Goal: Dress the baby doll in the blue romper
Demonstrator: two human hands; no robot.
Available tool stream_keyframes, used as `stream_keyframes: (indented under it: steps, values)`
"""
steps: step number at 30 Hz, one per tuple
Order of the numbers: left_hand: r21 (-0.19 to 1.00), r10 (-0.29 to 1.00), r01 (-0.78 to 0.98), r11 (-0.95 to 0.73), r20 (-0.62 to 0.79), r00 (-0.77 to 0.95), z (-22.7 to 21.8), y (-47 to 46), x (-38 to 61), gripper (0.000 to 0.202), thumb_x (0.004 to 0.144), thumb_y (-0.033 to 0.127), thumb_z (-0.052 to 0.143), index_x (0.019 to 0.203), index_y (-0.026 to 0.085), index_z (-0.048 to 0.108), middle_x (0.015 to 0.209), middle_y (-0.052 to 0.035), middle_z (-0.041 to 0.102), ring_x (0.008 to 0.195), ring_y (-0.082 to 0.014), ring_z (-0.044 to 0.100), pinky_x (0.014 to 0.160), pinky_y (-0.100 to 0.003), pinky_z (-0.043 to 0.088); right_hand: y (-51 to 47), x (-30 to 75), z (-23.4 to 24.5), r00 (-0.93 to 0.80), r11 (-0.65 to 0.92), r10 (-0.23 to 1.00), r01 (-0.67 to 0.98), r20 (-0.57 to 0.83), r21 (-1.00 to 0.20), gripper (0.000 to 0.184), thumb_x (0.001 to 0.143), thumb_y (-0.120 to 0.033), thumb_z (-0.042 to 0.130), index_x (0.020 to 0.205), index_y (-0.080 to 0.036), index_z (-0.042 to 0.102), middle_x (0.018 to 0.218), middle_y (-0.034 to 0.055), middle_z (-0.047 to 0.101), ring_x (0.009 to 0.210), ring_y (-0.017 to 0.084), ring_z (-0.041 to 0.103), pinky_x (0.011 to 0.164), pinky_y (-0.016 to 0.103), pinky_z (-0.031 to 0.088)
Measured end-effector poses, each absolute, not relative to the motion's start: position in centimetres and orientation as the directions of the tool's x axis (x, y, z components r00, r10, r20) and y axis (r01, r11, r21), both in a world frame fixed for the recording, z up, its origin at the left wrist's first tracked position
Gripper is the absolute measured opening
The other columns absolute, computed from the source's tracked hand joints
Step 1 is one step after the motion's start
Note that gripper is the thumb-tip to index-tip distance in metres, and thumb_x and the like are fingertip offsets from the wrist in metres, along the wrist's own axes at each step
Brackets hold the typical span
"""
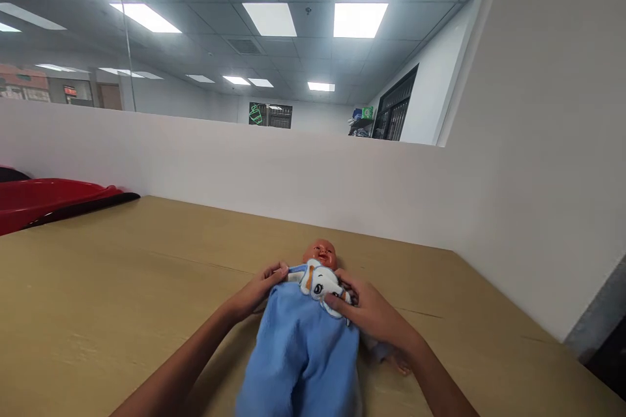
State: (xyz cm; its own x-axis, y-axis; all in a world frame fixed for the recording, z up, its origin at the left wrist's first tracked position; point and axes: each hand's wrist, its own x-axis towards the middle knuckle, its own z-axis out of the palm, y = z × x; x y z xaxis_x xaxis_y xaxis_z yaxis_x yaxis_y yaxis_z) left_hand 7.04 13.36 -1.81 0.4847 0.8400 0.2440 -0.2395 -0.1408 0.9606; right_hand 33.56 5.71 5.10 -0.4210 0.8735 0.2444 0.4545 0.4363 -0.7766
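Observation:
A baby doll (pixel 320 253) lies on its back on the wooden table (pixel 122 287), head pointing away from me. A light blue garment (pixel 300 348) with a white animal patch (pixel 320 281) covers its body. My left hand (pixel 258 288) pinches the garment's top edge at the doll's left shoulder. On the other side, my right hand (pixel 369 313) grips the garment beside the patch, with its fingers closed on the cloth. A small doll hand or foot (pixel 398 365) sticks out under my right wrist.
A red and black object (pixel 44 202) lies at the table's far left. A white partition wall (pixel 293 176) runs along the back and right side of the table. The table's right edge drops off at the lower right.

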Motion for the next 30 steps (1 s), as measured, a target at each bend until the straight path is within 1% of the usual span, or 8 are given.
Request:
stream_keyframes:
  steps: [5, 7, 10, 14, 19, 23, 26, 30]
  values:
    - [0.956, 0.631, -0.039, -0.292, 0.223, 0.743, 3.7, 12.5, 8.6, 0.055, 0.084, 0.063, 0.078, 0.116, 0.020, 0.075, 0.113, -0.0076, 0.070, 0.112, -0.0321, 0.058, 0.098, -0.037, 0.044, 5.8, 33.6, 4.6, -0.429, 0.316, 0.874, 0.144, 0.229, -0.938, 0.040, 0.092, -0.049, 0.073, 0.116, -0.024, 0.052, 0.108, 0.0045, 0.070, 0.096, 0.020, 0.065, 0.084, 0.031, 0.050]
    - [0.953, 0.514, 0.021, -0.303, 0.145, 0.846, 5.4, 12.2, 9.2, 0.057, 0.075, 0.060, 0.086, 0.115, 0.020, 0.075, 0.108, -0.0061, 0.072, 0.104, -0.0325, 0.062, 0.094, -0.038, 0.047, 5.9, 33.9, 4.4, -0.441, 0.277, 0.874, 0.105, 0.205, -0.955, 0.043, 0.092, -0.049, 0.074, 0.119, -0.024, 0.051, 0.107, 0.0045, 0.070, 0.096, 0.020, 0.065, 0.085, 0.031, 0.051]
    - [0.956, 0.426, 0.035, -0.291, 0.097, 0.899, 6.2, 12.5, 9.9, 0.044, 0.081, 0.054, 0.084, 0.107, 0.019, 0.074, 0.097, -0.0037, 0.071, 0.091, -0.0264, 0.062, 0.088, -0.036, 0.049, 5.7, 34.9, 4.2, -0.522, 0.234, 0.848, 0.211, 0.093, -0.949, 0.042, 0.090, -0.052, 0.074, 0.115, -0.023, 0.058, 0.102, 0.0025, 0.069, 0.099, 0.021, 0.064, 0.088, 0.032, 0.050]
    - [0.934, 0.418, 0.000, -0.358, 0.160, 0.894, 5.1, 13.9, 9.7, 0.045, 0.091, 0.060, 0.073, 0.109, 0.019, 0.069, 0.109, -0.0041, 0.068, 0.104, -0.0246, 0.060, 0.101, -0.035, 0.046, 5.5, 36.6, 4.2, -0.632, 0.269, 0.743, 0.584, -0.221, -0.766, 0.048, 0.073, -0.060, 0.085, 0.091, -0.019, 0.068, 0.082, -0.0026, 0.058, 0.078, 0.017, 0.052, 0.072, 0.027, 0.045]
    - [0.912, 0.413, 0.095, -0.400, 0.087, 0.907, 3.7, 15.5, 8.7, 0.050, 0.095, 0.065, 0.066, 0.121, 0.023, 0.064, 0.120, -0.0026, 0.064, 0.121, -0.0250, 0.054, 0.110, -0.033, 0.040, 5.1, 37.9, 4.8, -0.566, 0.291, 0.818, 0.558, -0.100, -0.777, 0.050, 0.084, -0.068, 0.072, 0.094, -0.019, 0.070, 0.082, -0.0008, 0.056, 0.077, 0.017, 0.048, 0.073, 0.027, 0.043]
    - [0.933, 0.398, 0.109, -0.343, 0.039, 0.917, 3.7, 15.8, 8.4, 0.056, 0.092, 0.067, 0.069, 0.126, 0.023, 0.064, 0.122, -0.0029, 0.064, 0.117, -0.0240, 0.055, 0.103, -0.030, 0.044, 4.6, 37.6, 4.8, -0.488, 0.230, 0.873, 0.353, 0.032, -0.907, 0.061, 0.092, -0.073, 0.058, 0.116, -0.019, 0.073, 0.110, 0.0084, 0.067, 0.100, 0.026, 0.060, 0.094, 0.037, 0.049]
    - [0.949, 0.347, 0.064, -0.308, 0.049, 0.937, 3.6, 16.0, 8.4, 0.058, 0.086, 0.072, 0.073, 0.111, 0.019, 0.070, 0.097, -0.0006, 0.063, 0.091, -0.0181, 0.055, 0.082, -0.024, 0.048, 4.0, 36.7, 4.7, -0.427, 0.193, 0.903, 0.336, 0.033, -0.922, 0.077, 0.097, -0.075, 0.045, 0.148, -0.018, 0.056, 0.145, 0.0151, 0.058, 0.134, 0.033, 0.051, 0.119, 0.046, 0.036]
    - [0.963, 0.303, 0.102, -0.248, -0.023, 0.953, 3.3, 16.3, 8.4, 0.059, 0.060, 0.062, 0.096, 0.090, 0.017, 0.071, 0.077, 0.0030, 0.059, 0.072, -0.0149, 0.051, 0.065, -0.022, 0.046, 3.2, 35.8, 5.5, -0.504, 0.186, 0.853, 0.537, -0.136, -0.822, 0.103, 0.084, -0.070, 0.072, 0.164, -0.023, 0.028, 0.155, 0.0142, 0.051, 0.136, 0.033, 0.051, 0.118, 0.046, 0.038]
